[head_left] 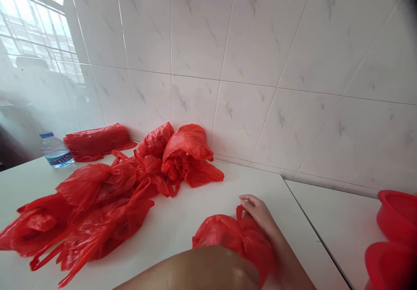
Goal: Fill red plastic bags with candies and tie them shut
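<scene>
A red plastic bag, bulging and gathered at the top, rests on the white table in front of me. My right hand is at its far right side, fingers curled around the bag's short handle loop. From the bottom edge my left forearm crosses in front of the bag. My left hand bends down against the near side of the bag; its fingers are hidden, so its grip does not show.
Several crumpled red plastic bags lie heaped on the left of the table. Behind them stand a water bottle and a folded red stack by the tiled wall. Red stools are at the right, past a table seam.
</scene>
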The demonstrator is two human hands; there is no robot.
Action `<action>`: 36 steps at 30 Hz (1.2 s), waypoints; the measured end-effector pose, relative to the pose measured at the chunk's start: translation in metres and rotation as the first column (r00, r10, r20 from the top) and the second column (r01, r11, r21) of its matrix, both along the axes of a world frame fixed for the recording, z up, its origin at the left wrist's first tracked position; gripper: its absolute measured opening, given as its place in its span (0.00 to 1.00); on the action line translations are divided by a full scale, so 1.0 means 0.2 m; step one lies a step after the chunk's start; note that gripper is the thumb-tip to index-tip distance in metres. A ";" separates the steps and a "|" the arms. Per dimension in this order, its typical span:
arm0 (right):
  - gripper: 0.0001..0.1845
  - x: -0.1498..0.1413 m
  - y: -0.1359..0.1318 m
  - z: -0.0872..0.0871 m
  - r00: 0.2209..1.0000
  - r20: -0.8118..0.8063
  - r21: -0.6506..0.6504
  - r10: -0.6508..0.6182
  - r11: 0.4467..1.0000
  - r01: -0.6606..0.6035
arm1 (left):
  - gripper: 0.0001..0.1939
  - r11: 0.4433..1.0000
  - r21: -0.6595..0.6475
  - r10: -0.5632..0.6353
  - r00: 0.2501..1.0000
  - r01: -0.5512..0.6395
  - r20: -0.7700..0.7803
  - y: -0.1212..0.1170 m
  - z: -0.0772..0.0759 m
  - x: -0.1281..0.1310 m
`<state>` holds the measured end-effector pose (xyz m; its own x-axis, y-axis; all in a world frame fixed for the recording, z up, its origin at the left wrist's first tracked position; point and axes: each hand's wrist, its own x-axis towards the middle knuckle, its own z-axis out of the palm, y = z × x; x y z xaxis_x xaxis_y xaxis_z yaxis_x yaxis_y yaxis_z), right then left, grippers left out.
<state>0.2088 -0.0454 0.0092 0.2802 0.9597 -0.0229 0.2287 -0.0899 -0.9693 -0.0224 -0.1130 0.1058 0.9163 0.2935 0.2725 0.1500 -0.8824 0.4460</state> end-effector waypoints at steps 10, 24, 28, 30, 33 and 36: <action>0.25 0.09 0.02 -0.10 0.987 -0.155 -0.084 -0.050 0.996 0.037 | 0.42 0.969 0.128 0.239 0.923 -0.210 -0.301 0.13 -0.15 0.10; 0.23 0.10 0.05 -0.16 0.998 0.055 -0.115 -0.008 0.993 0.014 | 0.28 0.524 0.293 0.824 0.563 -0.800 0.063 0.27 0.28 -0.61; 0.22 0.09 0.06 -0.18 0.995 0.098 -0.112 -0.008 0.994 0.019 | 0.27 0.234 0.349 0.917 0.325 -0.908 0.232 0.34 0.29 -0.76; 0.22 0.09 0.06 -0.19 0.992 0.126 -0.117 -0.007 0.993 0.022 | 0.26 0.197 0.352 0.904 0.309 -0.915 0.296 0.38 0.26 -0.74; 0.21 0.09 0.07 -0.20 0.986 0.169 -0.104 -0.001 0.994 0.019 | 0.22 0.446 0.249 0.830 0.501 -0.860 0.245 0.45 0.18 -0.62; 0.21 0.09 0.07 -0.20 0.981 0.192 -0.103 -0.008 0.994 0.029 | 0.20 0.629 0.191 0.745 0.655 -0.754 0.128 0.56 0.03 -0.45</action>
<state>0.2260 -0.0316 -0.0299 0.3068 0.9494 -0.0672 0.4061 -0.1944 -0.8929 -0.1116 -0.0019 0.1122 0.3953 0.8071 0.4384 0.7905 -0.5421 0.2852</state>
